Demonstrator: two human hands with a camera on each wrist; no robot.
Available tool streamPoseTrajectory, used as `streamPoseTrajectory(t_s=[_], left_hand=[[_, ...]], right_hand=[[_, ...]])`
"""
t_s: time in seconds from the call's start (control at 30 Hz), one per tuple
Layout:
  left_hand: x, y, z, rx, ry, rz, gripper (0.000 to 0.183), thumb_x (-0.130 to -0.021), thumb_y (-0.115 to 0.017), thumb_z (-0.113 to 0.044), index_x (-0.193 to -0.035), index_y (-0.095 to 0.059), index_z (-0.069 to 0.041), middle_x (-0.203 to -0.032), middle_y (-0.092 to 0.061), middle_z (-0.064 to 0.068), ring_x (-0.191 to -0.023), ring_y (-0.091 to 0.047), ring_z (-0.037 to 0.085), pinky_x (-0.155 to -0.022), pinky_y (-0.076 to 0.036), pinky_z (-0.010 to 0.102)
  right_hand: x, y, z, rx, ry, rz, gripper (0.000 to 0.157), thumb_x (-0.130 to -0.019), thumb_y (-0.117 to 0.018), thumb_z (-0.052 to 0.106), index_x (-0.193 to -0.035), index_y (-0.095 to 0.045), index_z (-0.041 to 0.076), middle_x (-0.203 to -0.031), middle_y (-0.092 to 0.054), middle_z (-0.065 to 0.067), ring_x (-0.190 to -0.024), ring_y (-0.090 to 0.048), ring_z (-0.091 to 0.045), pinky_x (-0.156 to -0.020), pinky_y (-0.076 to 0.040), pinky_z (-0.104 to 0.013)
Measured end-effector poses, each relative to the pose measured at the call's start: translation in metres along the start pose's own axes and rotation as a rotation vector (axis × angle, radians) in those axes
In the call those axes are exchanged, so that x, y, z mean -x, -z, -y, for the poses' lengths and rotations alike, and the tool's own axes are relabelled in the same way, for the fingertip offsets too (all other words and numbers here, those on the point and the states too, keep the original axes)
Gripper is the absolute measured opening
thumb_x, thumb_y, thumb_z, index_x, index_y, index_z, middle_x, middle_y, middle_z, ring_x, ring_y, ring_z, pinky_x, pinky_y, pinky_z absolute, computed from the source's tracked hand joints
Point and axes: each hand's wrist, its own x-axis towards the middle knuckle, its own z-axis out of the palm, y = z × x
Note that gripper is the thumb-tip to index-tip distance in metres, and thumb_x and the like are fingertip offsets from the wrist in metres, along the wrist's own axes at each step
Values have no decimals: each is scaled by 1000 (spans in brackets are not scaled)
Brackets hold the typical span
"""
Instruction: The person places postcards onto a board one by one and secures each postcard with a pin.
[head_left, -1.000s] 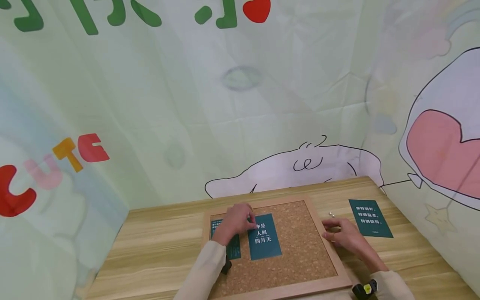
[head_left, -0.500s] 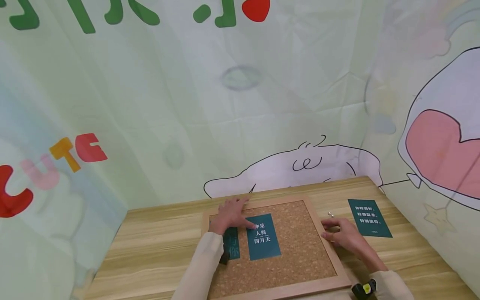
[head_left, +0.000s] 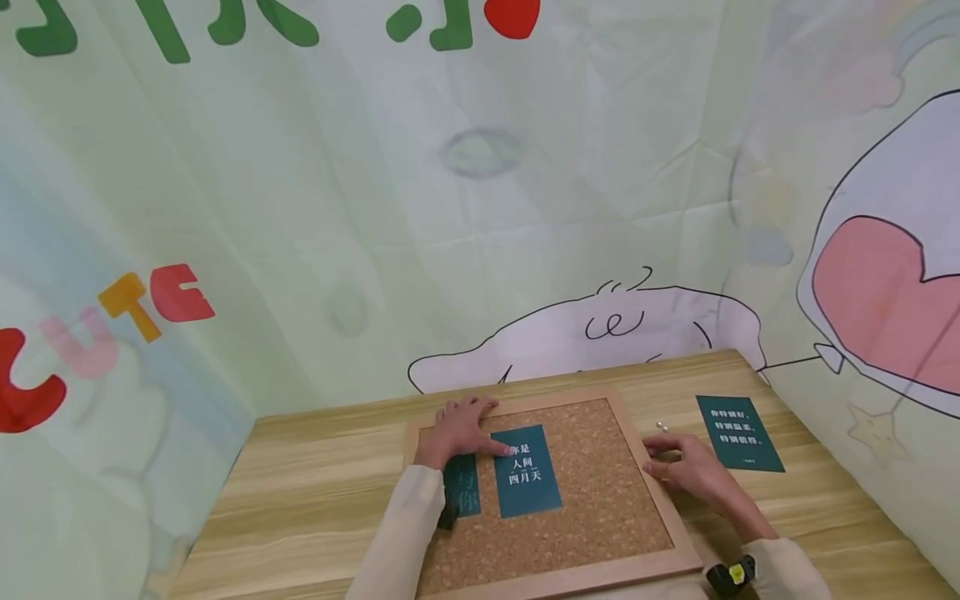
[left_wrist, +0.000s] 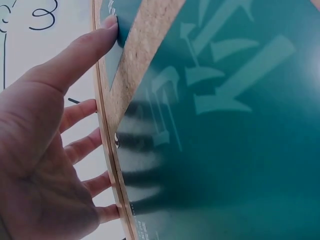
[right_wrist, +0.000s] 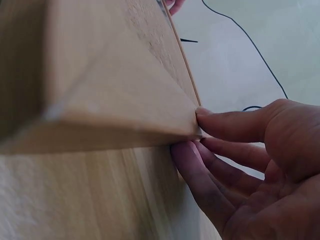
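Note:
A wood-framed cork board (head_left: 592, 517) lies on the table. On it, the middle teal card (head_left: 527, 492) with white writing sits beside another teal card (head_left: 467, 492), partly hidden under my left wrist. My left hand (head_left: 459, 433) is spread over the board's upper left. Its thumb (left_wrist: 90, 47) presses the middle card near its upper left, while its straight fingers reach to the frame's far edge. My right hand (head_left: 690, 467) holds the frame's right side. In the right wrist view its thumb (right_wrist: 235, 125) lies against the frame, with the curled fingers below at the edge.
A third teal card (head_left: 740, 433) lies on the table (head_left: 300, 500) right of the board. Small shiny pieces (head_left: 661, 426), too small to identify, rest between card and frame. A printed cloth backdrop (head_left: 337, 208) stands behind and at both sides.
My left fingers have spread away from the thumb toward the board's far edge, uncovering a little more of the middle card's top. The thumb stays on that card. My right hand has not moved.

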Motion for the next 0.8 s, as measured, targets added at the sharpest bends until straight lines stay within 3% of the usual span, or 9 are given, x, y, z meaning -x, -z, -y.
streamPoseTrajectory(t_s=[0.17, 0.27, 0.47, 0.6, 0.8], left_hand=[[0, -1, 1, -12, 10, 1, 94, -74, -90, -55, -153, -51, -22, -154, -45, 13, -133, -39, 40, -118, -23, 63], [0, -1, 1, -5, 15, -1, 93, -75, -89, -55, -153, -51, -23, -155, -45, 13, -134, -38, 40, -118, -22, 63], [0, 0, 2, -8, 24, -14, 93, -75, -89, -55, -154, -50, -24, -155, -46, 12, -135, -38, 39, -119, -22, 62], [0, 0, 2, -4, 27, -9, 93, -75, -89, -55, -154, -50, -24, -156, -45, 12, -136, -38, 39, -119, -22, 62], [2, 0, 0, 16, 26, -6, 93, -74, -89, -56, -153, -51, -25, -156, -45, 11, -137, -37, 40, -118, -23, 63]], right_hand=[[-1, 4, 0, -13, -3, -14, 42, -97, -75, 11, -134, -63, -4, -118, -65, -18, -98, -66, -28, -76, -61, -38], [-2, 7, 0, 21, 47, -88, 39, -97, -74, 12, -131, -63, -5, -110, -67, -18, -89, -67, -26, -69, -61, -37], [-11, 13, -1, 225, 185, -272, 38, -95, -75, 14, -125, -64, -6, -93, -71, -15, -80, -65, -26, -62, -50, -34], [-20, 16, -5, 281, 161, -303, 39, -95, -75, 16, -121, -62, -10, -87, -69, -14, -76, -61, -26, -61, -45, -34], [-28, 16, -13, 335, 125, -323, 20, -94, -76, 14, -97, -68, -5, -81, -65, -11, -74, -57, -25, -63, -43, -35]])
